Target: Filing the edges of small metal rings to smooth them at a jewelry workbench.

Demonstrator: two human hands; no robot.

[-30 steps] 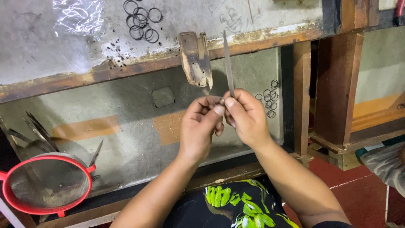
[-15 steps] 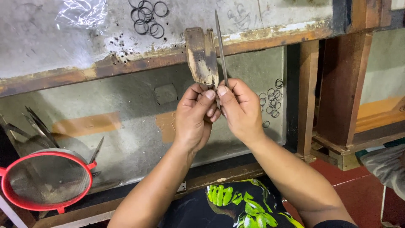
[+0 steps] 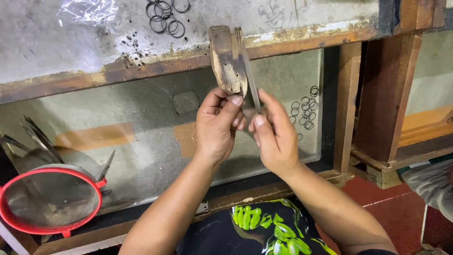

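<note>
My left hand [image 3: 217, 125] grips the lower end of a worn wooden handle piece [image 3: 225, 61] and holds it upright in front of the bench edge. My right hand [image 3: 274, 138] pinches the base of a thin grey metal blade [image 3: 249, 75], which stands upright and lies against the right side of the wooden piece. The two hands are close together, with their fingertips nearly touching below the wood. Fingers hide the bottom ends of both parts.
A red-rimmed mesh sieve [image 3: 49, 203] sits at lower left with several metal blades [image 3: 37, 139] leaning behind it. Black rings [image 3: 166, 16] lie on the upper bench, more rings [image 3: 306, 108] on the lower shelf. A wooden post [image 3: 388, 89] stands at right.
Both hands have risen a little. The blade, held apart from the wooden piece a second ago, now rests against its right side.
</note>
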